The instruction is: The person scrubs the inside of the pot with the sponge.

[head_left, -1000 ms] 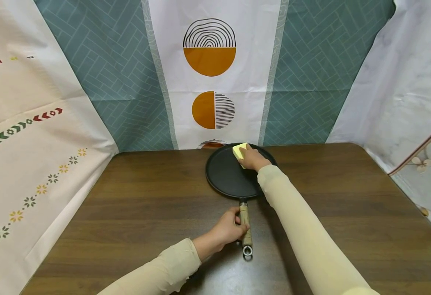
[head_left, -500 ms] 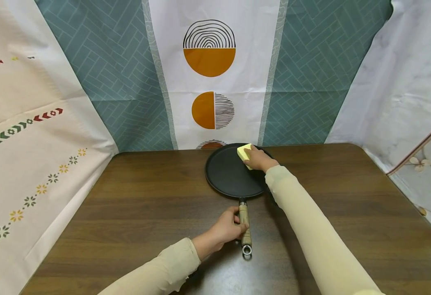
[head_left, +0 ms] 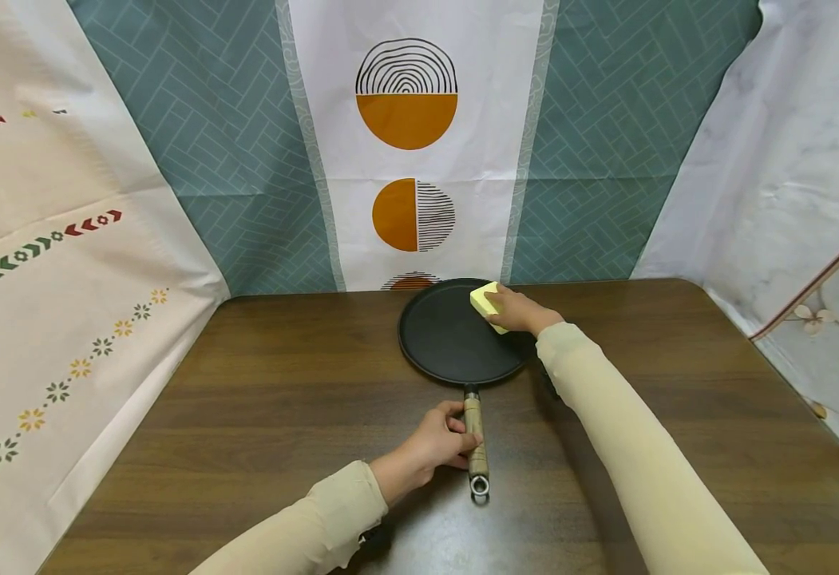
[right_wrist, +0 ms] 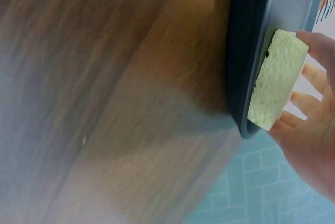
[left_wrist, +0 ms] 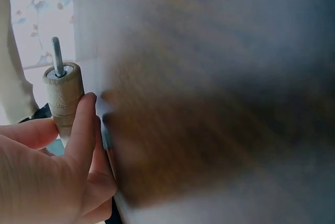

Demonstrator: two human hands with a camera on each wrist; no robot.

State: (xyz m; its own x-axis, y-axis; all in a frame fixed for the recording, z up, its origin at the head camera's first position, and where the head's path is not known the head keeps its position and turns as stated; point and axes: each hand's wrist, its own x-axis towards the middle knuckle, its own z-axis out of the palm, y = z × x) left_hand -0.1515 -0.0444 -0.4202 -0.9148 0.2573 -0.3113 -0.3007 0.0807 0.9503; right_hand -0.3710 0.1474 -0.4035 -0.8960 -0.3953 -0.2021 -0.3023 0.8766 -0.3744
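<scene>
Change: since a second ago we see the right hand (head_left: 522, 311) and its sponge (head_left: 486, 302) slid rightward along the far part of the pan (head_left: 455, 339), from near the middle of the far rim to the far right edge; the left hand (head_left: 433, 443) keeps its grip on the handle (head_left: 473, 435), and the pan has barely shifted.
Right hand: we see its fingers curled over the yellow sponge, pressing it down on the dark pan surface; in the right wrist view the sponge (right_wrist: 276, 79) sits against the pan's raised rim (right_wrist: 250, 51), with fingertips (right_wrist: 319, 46) wrapped over its far side.
Left hand: we see it closed round the wooden handle near its middle; in the left wrist view the thumb and fingers (left_wrist: 84, 130) wrap the handle (left_wrist: 64, 96), whose metal end loop (left_wrist: 56, 56) sticks out past the hand.
Pan: we find it flat on the brown wooden table (head_left: 261, 399), round and black, near the table's far edge, its handle pointing back toward the person.
Sponge: we place it on the pan's far right, touching the rim.
Sleeves: both arms wear cream sleeves (head_left: 627, 455).
Surroundings: patterned cloths hang behind and beside the table, the middle panel (head_left: 408, 144) showing orange half circles.
</scene>
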